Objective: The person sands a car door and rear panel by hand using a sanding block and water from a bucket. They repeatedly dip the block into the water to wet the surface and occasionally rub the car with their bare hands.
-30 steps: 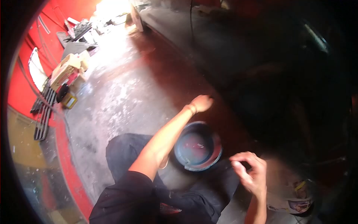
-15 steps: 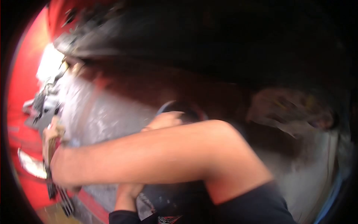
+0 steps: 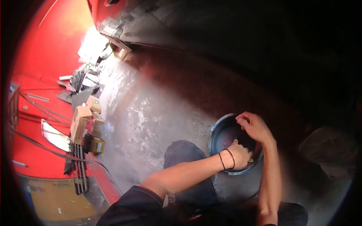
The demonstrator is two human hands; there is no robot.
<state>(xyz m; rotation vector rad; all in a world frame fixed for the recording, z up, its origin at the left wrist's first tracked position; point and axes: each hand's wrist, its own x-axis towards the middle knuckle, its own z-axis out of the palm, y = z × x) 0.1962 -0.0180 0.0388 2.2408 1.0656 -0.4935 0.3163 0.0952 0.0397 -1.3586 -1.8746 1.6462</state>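
Note:
A round blue bowl [image 3: 217, 132] with a dark red inside stands on the concrete floor in front of my knees. My left hand [image 3: 238, 153], with two thin black bands at the wrist, reaches down into the bowl; its fingers are hidden against the bowl's inside. My right hand [image 3: 254, 126] hovers over the bowl's far rim with its fingers curled together, and I see nothing in them. The two hands are almost touching.
A red panel [image 3: 41, 75] runs along the left, with small cardboard boxes [image 3: 81, 120], a black metal grille [image 3: 77, 171] and scattered parts [image 3: 81, 79] at its foot. A dark shadowed body looms above. A crumpled bag [image 3: 328, 150] lies at the right. My dark-trousered knee [image 3: 184, 154] is beside the bowl.
The view swung sharply and settled. My left hand came back from beyond the bowl and went down into it. My right hand rose from near my lap to the bowl's far rim.

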